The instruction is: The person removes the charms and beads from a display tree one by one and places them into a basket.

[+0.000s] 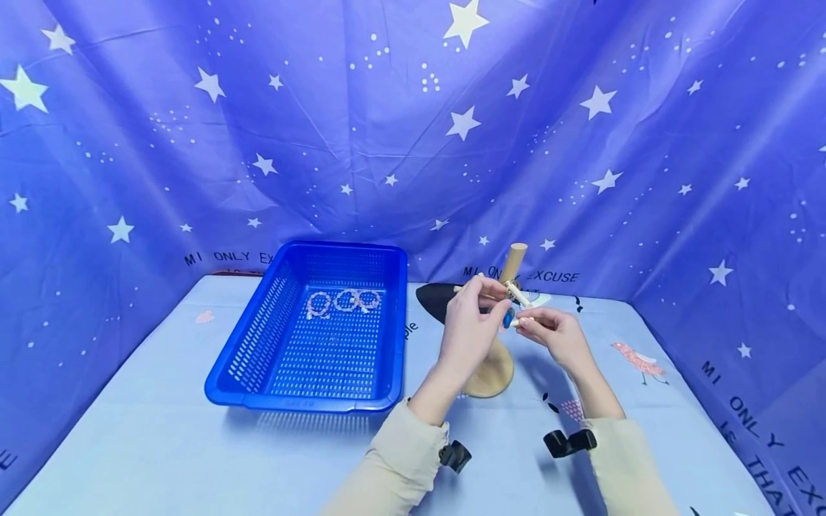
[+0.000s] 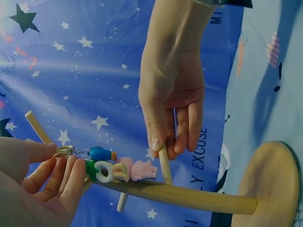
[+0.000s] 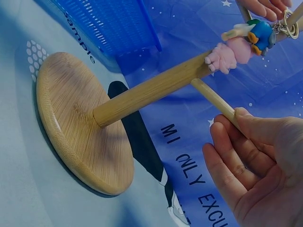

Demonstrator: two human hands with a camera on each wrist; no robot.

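Charms (image 2: 125, 163) in blue, green, white and pink bunch beside the post of one wooden stand (image 3: 151, 90), right of the middle of the table (image 1: 129, 430), toward its far edge. My left hand (image 1: 470, 322) pinches the metal rings (image 2: 64, 150) above them; my right hand (image 1: 561, 340) pinches one peg (image 3: 215, 100), its tip hidden by my fingers. I can't count the keychains or every peg, since my hands cover parts. Along the far edge, left of middle, sits one blue basket (image 1: 303, 403) holding three bracelets (image 1: 358, 299), their details too small to make out. The table's near edge is cut off
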